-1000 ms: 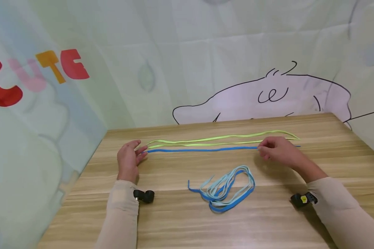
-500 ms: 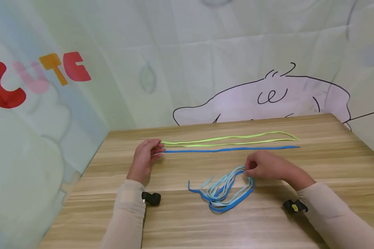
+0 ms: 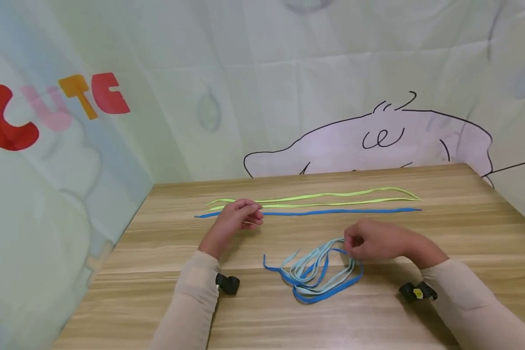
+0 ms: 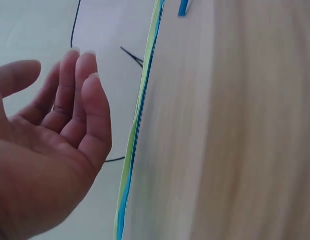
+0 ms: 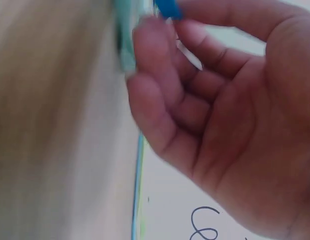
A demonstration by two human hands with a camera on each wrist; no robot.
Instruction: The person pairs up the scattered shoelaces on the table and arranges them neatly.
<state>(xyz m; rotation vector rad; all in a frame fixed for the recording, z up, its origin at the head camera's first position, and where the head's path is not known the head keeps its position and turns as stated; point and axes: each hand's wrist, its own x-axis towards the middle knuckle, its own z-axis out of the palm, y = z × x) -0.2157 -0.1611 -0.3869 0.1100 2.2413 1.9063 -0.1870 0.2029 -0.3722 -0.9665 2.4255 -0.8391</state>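
Observation:
A loosely coiled bundle of flat laces lies mid-table in the head view, a blue lace (image 3: 321, 294) and a pale blue lace (image 3: 307, 262) looped together. At its upper right end my right hand (image 3: 376, 239) pinches a part of the blue lace; in the right wrist view that blue lace (image 5: 168, 8) shows between thumb and forefinger. My left hand (image 3: 236, 216), fingers loosely bent and holding nothing, hovers over the stretched-out laces. Those are a straight blue lace (image 3: 332, 211) and, behind it, a yellow-green lace (image 3: 332, 195) doubled into two long lines.
The wooden table (image 3: 245, 311) ends at the back against a printed cloth (image 3: 179, 112) with a cartoon and letters. A black wrist camera (image 3: 228, 283) sits on the left sleeve, another black camera (image 3: 418, 291) on the right one.
My right hand has come from the straight blue lace to the bundle and pulled a blue strand slightly right. My left hand has moved right, away from the straight laces' left ends.

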